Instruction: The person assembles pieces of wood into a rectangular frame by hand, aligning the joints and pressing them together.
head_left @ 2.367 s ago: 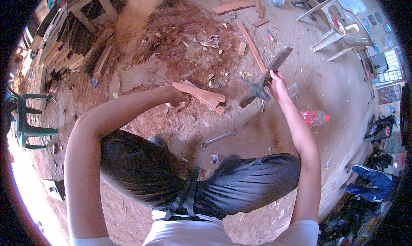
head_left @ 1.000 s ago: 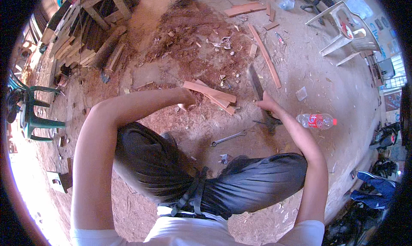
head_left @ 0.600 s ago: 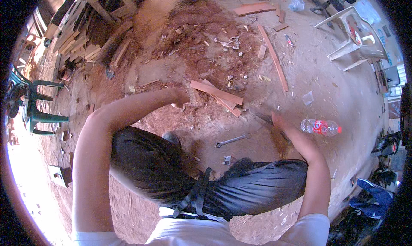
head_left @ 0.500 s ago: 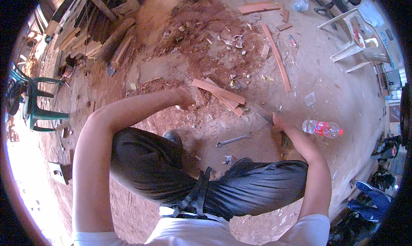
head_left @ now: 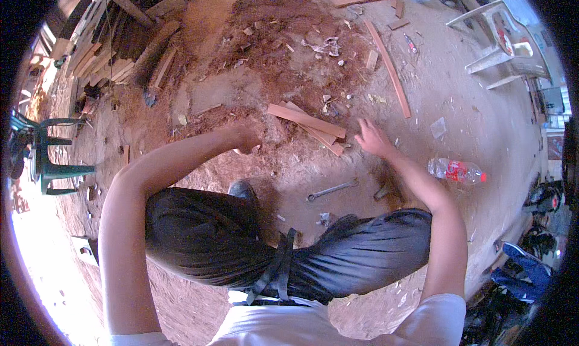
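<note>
1. Left hand (head_left: 246, 142) of ours is curled into a fist low over the red earth, just left of the near end of the reddish wooden planks (head_left: 310, 126); whether anything sits inside that fist we cannot tell.
2. Our right hand (head_left: 373, 138) hovers empty with fingers spread, slightly blurred, just beside the right end of the same planks and not gripping them.
3. Nearest to us, our dark trousers (head_left: 253, 249) and a black strap fill the lower middle of the view, with one dark shoe (head_left: 242, 190) planted on the ground between our arms.
4. Just beyond our knees a metal spanner (head_left: 330, 190) lies flat in the dirt, with a dark tool (head_left: 386, 191) near its right end, under our right forearm.
5. To the right, a clear plastic bottle (head_left: 455, 170) with a red label lies on its side, well apart from the planks.
6. The planks themselves lie stacked at a slant on the ground between our two hands.
7. Farther out, a heap of reddish wood chips and shavings (head_left: 283, 38) spreads across the earth, with a long thin strip of wood (head_left: 389, 68) running along its right side.
8. At the far rim, a white plastic chair (head_left: 500, 35) stands at upper right, a green plastic chair (head_left: 45, 156) at left, and stacked timber (head_left: 105, 68) at upper left.
</note>
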`<state>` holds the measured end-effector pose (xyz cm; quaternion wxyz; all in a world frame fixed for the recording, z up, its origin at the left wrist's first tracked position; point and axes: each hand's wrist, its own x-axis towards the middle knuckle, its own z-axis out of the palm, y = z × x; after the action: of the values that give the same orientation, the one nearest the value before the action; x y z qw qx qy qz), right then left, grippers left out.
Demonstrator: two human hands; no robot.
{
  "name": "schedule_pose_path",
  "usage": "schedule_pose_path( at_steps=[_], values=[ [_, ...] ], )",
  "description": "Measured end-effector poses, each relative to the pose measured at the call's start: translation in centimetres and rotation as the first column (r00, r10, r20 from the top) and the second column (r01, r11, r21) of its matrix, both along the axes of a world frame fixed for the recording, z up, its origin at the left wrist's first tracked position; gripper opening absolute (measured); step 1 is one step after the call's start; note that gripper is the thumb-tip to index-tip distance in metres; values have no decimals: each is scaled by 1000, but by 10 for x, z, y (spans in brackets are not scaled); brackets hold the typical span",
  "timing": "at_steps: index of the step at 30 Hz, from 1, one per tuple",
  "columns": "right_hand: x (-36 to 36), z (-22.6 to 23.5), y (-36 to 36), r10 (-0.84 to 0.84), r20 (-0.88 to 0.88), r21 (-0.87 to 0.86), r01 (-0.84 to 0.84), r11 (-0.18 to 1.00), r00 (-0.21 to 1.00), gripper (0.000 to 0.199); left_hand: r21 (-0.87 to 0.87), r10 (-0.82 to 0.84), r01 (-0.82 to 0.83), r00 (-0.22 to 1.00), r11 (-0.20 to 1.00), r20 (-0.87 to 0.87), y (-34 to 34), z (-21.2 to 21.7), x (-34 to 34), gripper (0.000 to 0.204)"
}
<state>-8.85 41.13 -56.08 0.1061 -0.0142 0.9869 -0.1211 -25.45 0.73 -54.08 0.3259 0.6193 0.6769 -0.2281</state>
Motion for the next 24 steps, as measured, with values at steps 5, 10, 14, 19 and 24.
schedule_pose_path(
  at_steps=[5,10,14,19,24],
  values=[
    [-34,-3,-63,114,130,-69,-106,992,985,64,35,-29,30,999,999,-31,-18,3,-3,37],
    [-49,20,-99,124,302,94,-159,983,945,64,139,107,-115,992,984,59,-47,-49,-12,41],
    [-48,10,-105,42,450,76,-85,993,892,63,-17,162,-162,975,987,149,-33,-12,-3,47],
    [-63,3,-125,54,424,134,-121,984,904,65,10,167,-169,978,986,122,-64,-8,-6,47],
    [-74,-9,-135,16,399,115,-67,991,917,65,88,190,-205,969,975,155,-89,-6,-5,45]
  ],
)
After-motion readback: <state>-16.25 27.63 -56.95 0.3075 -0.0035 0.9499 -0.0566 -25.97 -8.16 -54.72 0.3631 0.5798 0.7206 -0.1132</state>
